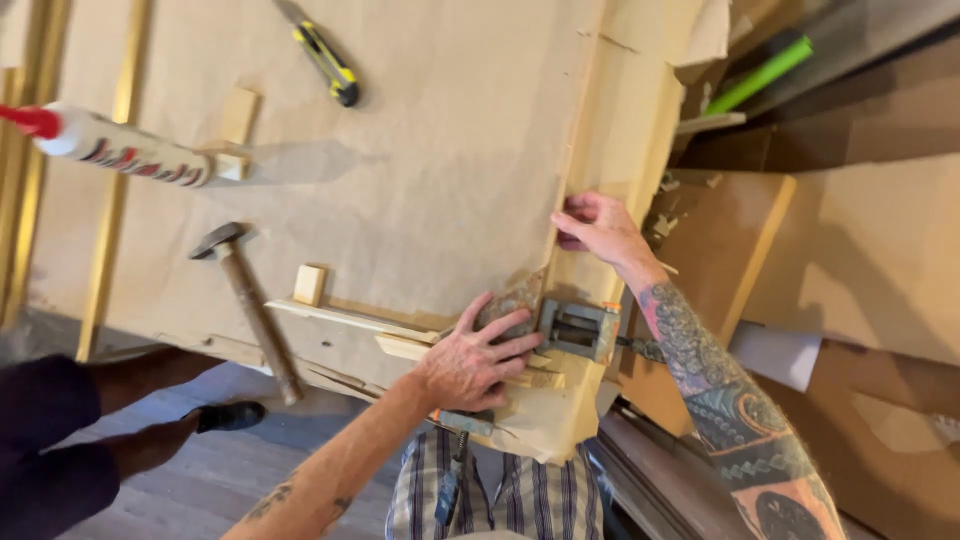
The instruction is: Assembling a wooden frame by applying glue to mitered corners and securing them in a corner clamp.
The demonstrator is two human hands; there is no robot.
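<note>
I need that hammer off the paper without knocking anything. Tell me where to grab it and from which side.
Probably best to take the hammer by its wooden handle, about midway, coming from its left side. The handle lies bare and slanted there on the brown paper, while the metal head sits at the upper end and a small wooden block lies close on its right.

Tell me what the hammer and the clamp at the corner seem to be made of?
Hammer: the handle looks like bare wood, pale brown with grain; the head looks like dark, dull metal. Clamp: probably metal, grey and worn, with a threaded screw beside the left hand.
</note>
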